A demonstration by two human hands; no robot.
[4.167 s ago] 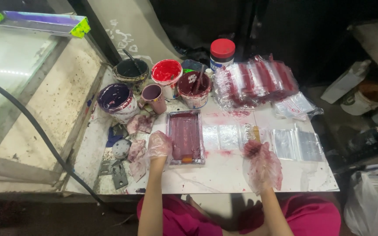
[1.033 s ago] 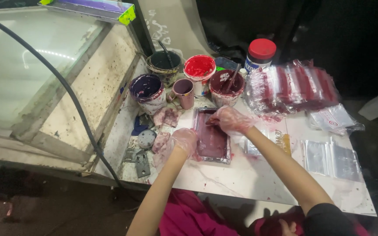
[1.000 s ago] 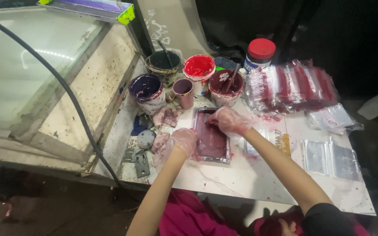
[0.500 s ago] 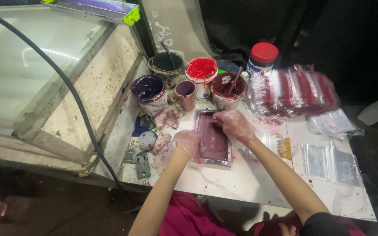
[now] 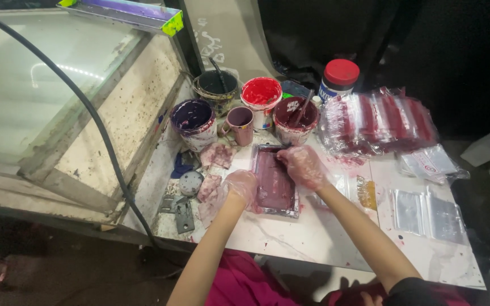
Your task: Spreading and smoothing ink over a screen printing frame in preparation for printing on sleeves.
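My left hand grips the tray edge; right hand pinches a tool, wet paint could smear the table.

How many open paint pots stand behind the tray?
5: a black pot farthest back, a red pot, a dark red pot, a purple pot and a small mug.

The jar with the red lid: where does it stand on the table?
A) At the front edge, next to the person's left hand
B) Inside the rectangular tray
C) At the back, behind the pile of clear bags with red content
C: the jar with the red lid stands at the back, just behind the pile of clear bags, far from the tray.
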